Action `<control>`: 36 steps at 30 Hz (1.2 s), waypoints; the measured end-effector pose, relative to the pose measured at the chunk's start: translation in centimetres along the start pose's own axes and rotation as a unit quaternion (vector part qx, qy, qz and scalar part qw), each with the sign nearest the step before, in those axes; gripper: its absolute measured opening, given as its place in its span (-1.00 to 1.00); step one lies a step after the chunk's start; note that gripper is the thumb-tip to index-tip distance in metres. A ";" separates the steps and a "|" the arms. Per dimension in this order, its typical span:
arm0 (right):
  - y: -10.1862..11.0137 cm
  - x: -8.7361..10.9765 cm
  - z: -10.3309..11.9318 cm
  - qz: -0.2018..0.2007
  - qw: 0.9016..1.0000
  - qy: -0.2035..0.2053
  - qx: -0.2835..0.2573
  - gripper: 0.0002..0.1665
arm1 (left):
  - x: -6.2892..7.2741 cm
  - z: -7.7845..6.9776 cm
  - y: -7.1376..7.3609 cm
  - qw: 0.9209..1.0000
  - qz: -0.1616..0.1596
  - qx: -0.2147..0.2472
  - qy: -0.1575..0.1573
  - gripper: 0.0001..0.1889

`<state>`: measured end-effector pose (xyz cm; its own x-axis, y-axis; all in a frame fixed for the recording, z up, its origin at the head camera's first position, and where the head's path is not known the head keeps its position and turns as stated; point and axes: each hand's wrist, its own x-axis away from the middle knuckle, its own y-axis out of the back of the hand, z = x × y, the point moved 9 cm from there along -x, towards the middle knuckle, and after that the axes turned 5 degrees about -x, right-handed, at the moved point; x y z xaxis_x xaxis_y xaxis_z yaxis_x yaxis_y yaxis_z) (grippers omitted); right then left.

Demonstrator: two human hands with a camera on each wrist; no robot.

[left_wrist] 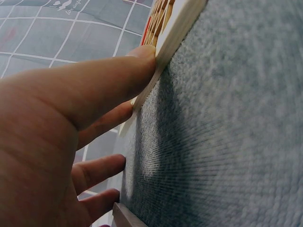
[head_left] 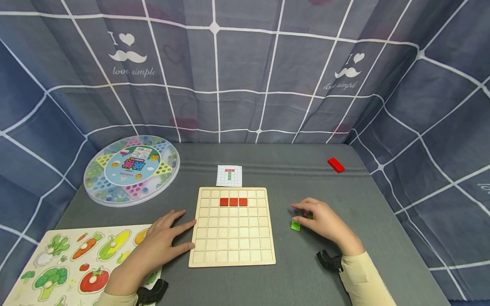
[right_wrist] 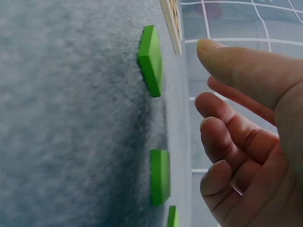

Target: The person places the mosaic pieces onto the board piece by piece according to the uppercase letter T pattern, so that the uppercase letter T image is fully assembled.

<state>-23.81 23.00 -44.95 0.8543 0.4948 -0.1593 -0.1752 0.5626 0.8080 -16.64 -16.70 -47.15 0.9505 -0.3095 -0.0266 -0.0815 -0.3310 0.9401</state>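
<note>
Tile, green, square, apparently plastic, lies right of head-view centre; likely light, stiff; grip points: opposite edges. Right hand, thumb parted from fingers, pinches nothing; left hand, fingers spread, touches square pale-wood board.

My left grip, back of the hand uppermost: left fingers spread, left thumb extended to the right. My right grip, empty: right thumb outstretched, its tip apart from the loosely bent right fingers. My left wrist slants in from the lower left, my right wrist from the lower right.
</note>
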 end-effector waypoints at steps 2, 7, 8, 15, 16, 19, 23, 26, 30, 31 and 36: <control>0.1 0.3 -0.1 -0.009 1.000 0.000 -0.003 -0.53 | 0.0 0.0 0.1 1.000 -0.001 0.001 0.001 -0.33; 0.2 1.2 -0.3 -0.028 1.000 -0.008 -0.011 -0.53 | 0.2 -0.1 0.0 1.000 0.003 0.005 0.000 -0.34; 0.2 1.4 -0.4 -0.030 0.999 -0.008 -0.011 -0.54 | 0.3 -0.2 -0.1 1.000 0.003 0.004 -0.001 -0.34; 0.0 1.6 -0.2 -0.036 0.999 0.001 -0.005 -0.55 | 0.6 -0.1 -0.1 1.000 -0.004 0.003 0.000 -0.34; 0.0 1.6 -0.2 -0.037 0.999 0.001 -0.004 -0.55 | 0.6 -0.1 0.0 1.000 -0.005 0.003 0.000 -0.34; -0.1 1.6 -0.2 -0.037 0.999 0.002 0.003 -0.55 | 0.5 0.0 0.1 1.000 -0.006 0.002 0.001 -0.34; -0.2 1.6 -0.2 -0.033 0.999 0.005 0.010 -0.54 | 0.4 0.0 0.1 1.000 -0.003 0.000 0.000 -0.34; -0.4 1.7 -0.3 -0.028 1.000 0.003 0.012 -0.55 | 0.2 -0.1 0.1 1.000 -0.001 -0.001 -0.003 -0.34; -0.6 1.9 -0.4 -0.020 1.000 -0.001 0.013 -0.54 | 0.1 -0.1 0.1 1.000 0.001 0.001 -0.008 -0.33; -0.6 1.9 -0.4 -0.017 1.000 0.000 0.011 -0.54 | 0.1 -0.2 0.1 1.000 0.001 0.001 -0.009 -0.33; -0.8 2.0 -0.3 -0.002 1.000 0.005 0.004 -0.48 | 0.0 -0.2 0.0 1.000 0.002 -0.001 -0.009 -0.33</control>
<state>-22.17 23.76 -46.06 0.8495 0.5001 -0.1680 -0.1680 0.5583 0.8125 -16.61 -16.55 -47.06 0.9448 -0.3264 -0.0297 -0.0837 -0.3277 0.9411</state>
